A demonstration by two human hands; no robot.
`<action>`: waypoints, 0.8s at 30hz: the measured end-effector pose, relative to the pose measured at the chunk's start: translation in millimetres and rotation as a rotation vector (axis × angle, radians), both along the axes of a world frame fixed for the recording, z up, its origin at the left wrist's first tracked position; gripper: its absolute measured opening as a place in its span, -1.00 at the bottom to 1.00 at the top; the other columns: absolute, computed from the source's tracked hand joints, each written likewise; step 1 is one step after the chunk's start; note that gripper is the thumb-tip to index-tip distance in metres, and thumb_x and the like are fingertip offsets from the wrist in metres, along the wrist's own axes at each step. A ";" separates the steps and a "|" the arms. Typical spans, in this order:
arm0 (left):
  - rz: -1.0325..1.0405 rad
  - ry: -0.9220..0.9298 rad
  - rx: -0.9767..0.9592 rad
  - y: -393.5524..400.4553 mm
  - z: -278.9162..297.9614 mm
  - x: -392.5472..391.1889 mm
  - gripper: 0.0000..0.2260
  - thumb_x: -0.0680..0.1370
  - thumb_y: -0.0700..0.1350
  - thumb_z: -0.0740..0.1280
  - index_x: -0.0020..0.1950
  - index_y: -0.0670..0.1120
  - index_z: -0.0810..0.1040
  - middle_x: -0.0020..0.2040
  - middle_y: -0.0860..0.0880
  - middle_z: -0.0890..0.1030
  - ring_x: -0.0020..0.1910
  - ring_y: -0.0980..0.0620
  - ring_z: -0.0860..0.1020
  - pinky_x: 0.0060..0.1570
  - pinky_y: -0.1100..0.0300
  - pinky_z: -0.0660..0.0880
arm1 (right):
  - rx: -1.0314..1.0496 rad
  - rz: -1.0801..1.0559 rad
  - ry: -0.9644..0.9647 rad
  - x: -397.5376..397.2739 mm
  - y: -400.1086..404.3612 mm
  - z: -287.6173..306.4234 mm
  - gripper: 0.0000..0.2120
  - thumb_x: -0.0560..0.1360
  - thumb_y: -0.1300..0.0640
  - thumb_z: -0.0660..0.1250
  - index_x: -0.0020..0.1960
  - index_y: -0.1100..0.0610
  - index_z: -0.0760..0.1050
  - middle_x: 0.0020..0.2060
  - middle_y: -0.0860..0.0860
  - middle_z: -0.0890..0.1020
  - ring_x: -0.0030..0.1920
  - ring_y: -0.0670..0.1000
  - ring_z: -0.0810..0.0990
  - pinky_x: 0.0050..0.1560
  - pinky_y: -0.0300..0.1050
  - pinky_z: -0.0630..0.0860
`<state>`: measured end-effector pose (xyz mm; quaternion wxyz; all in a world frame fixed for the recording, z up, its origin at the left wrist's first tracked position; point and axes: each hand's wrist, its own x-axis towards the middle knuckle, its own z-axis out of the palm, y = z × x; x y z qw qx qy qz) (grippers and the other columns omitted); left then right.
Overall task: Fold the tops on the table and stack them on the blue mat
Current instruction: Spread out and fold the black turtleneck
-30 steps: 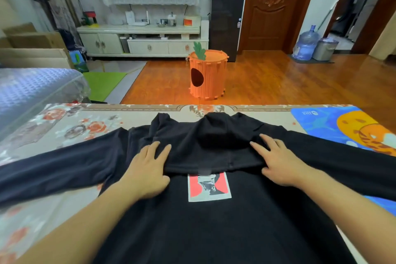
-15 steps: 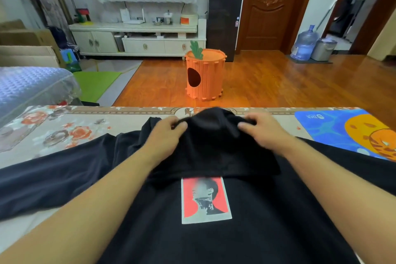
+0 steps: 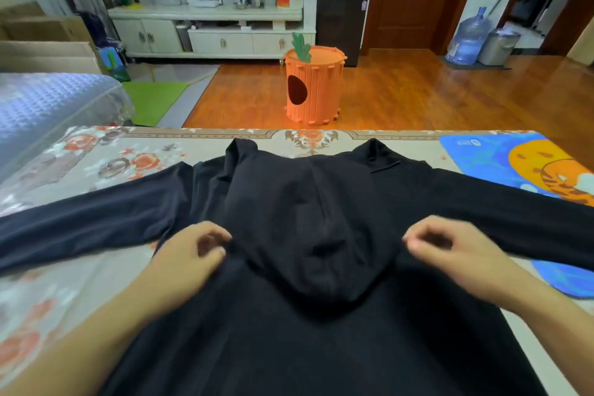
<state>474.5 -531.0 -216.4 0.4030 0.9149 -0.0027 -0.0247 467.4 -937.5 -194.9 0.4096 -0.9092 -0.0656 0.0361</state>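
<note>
A black hooded top [image 3: 321, 347] lies spread on the table, with its sleeves stretched out to both sides. Its hood [image 3: 315, 235] is folded down toward me over the chest and hides the print. My left hand [image 3: 189, 254] sits at the hood's left edge, fingers curled, pinching the fabric there. My right hand [image 3: 450, 251] mirrors it at the hood's right edge, fingers curled on the cloth. The blue mat [image 3: 514, 164] with an orange picture lies at the table's right end, partly under the right sleeve.
A floral cloth [image 3: 96, 164] covers the table. Beyond the far edge an orange carrot-shaped bin [image 3: 313, 87] stands on the wooden floor. A blue-covered sofa [image 3: 48, 106] is at the left, and a water bottle [image 3: 469, 37] is at the back right.
My hands came back from the hood's far edge to its two sides near me. The hood now lies flat over the chest and covers the red print.
</note>
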 end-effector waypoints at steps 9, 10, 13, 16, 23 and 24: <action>0.432 0.723 -0.737 -15.6 2.9 57.7 -0.45 0.67 0.17 0.21 0.57 -0.08 0.26 0.14 -0.34 0.62 0.06 -0.33 0.65 -0.07 -0.11 0.61 | 0.441 -0.502 0.715 52.1 22.9 -11.8 -0.53 0.63 -0.20 0.21 0.11 0.25 0.44 -0.16 0.24 0.65 -0.24 0.22 0.70 -0.19 0.04 0.65; 0.420 0.737 -0.777 -18.6 0.7 62.9 -0.49 0.66 0.18 0.21 0.53 -0.05 0.33 0.18 -0.32 0.62 0.08 -0.31 0.65 -0.06 -0.10 0.61 | 0.452 -0.488 0.737 56.7 29.2 -13.2 -0.52 0.63 -0.22 0.19 0.07 0.23 0.47 -0.18 0.22 0.65 -0.23 0.20 0.69 -0.16 0.03 0.64; 0.384 0.717 -0.817 -32.4 0.2 71.7 -0.67 0.66 0.09 0.28 0.36 -0.03 0.50 0.20 -0.16 0.64 0.09 -0.19 0.66 -0.06 -0.05 0.59 | 0.495 -0.503 0.743 72.3 46.7 -10.6 -0.60 0.64 -0.18 0.19 0.00 0.15 0.55 -0.33 0.08 0.65 -0.26 0.09 0.63 -0.15 -0.02 0.59; 0.386 0.523 -0.831 -41.8 1.7 80.9 -0.77 0.67 -0.22 0.24 0.32 -0.06 0.52 0.19 -0.10 0.67 0.13 -0.12 0.66 -0.07 -0.02 0.60 | 0.523 -0.523 0.672 86.9 55.7 -3.8 -0.76 0.64 0.03 0.28 0.15 0.18 0.58 -0.29 0.06 0.67 -0.25 0.07 0.61 -0.16 -0.05 0.56; 0.586 0.318 -0.888 -20.6 -13.1 86.3 -0.68 0.57 -0.39 0.23 0.25 -0.13 0.54 0.11 -0.16 0.66 0.04 -0.10 0.63 -0.14 0.07 0.57 | 0.825 -0.685 0.393 95.1 38.4 -6.3 -0.83 0.42 0.42 0.24 -0.10 0.20 0.50 -0.18 0.11 0.59 -0.20 0.10 0.59 -0.23 -0.04 0.57; 0.588 0.340 -0.907 -21.2 -14.2 85.2 -0.72 0.58 -0.33 0.27 0.26 -0.13 0.54 0.08 -0.14 0.65 -0.01 -0.08 0.62 -0.15 0.07 0.57 | 0.808 -0.689 0.494 92.1 36.5 -9.8 -0.85 0.43 0.37 0.23 -0.07 0.20 0.50 -0.16 0.12 0.59 -0.18 0.13 0.60 -0.21 -0.02 0.59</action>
